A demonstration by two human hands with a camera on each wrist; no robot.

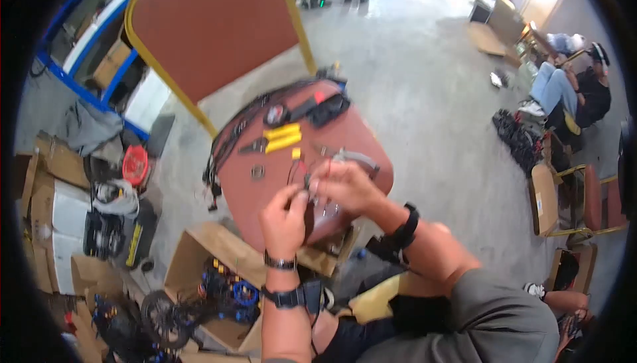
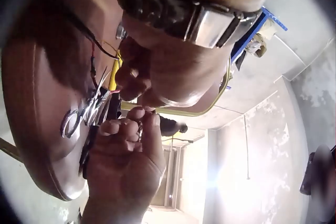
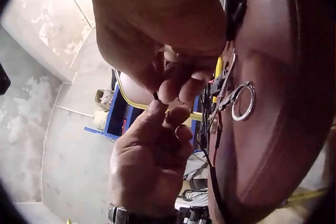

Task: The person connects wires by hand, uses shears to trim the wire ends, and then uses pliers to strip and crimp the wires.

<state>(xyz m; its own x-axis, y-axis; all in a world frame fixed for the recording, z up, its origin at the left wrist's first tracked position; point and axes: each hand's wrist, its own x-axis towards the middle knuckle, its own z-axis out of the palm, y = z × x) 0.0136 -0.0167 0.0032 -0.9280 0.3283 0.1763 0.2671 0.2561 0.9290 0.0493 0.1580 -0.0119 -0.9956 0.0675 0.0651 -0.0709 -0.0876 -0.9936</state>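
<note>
Over the round reddish-brown seat, the left hand and right hand meet at their fingertips. Between them they pinch a small dark piece, perhaps a wire end, mostly hidden by fingers. In the right wrist view the left hand is below the right hand. Scissors lie on the seat beside the hands, near a thin red and black wire. A small yellow connector sits just beyond the fingertips. Yellow-handled pliers lie farther back.
Black cables run along the seat's left edge; a black pouch and a square metal part rest on it. Behind stands a chair back. An open cardboard box with parts is below left. A person sits at far right.
</note>
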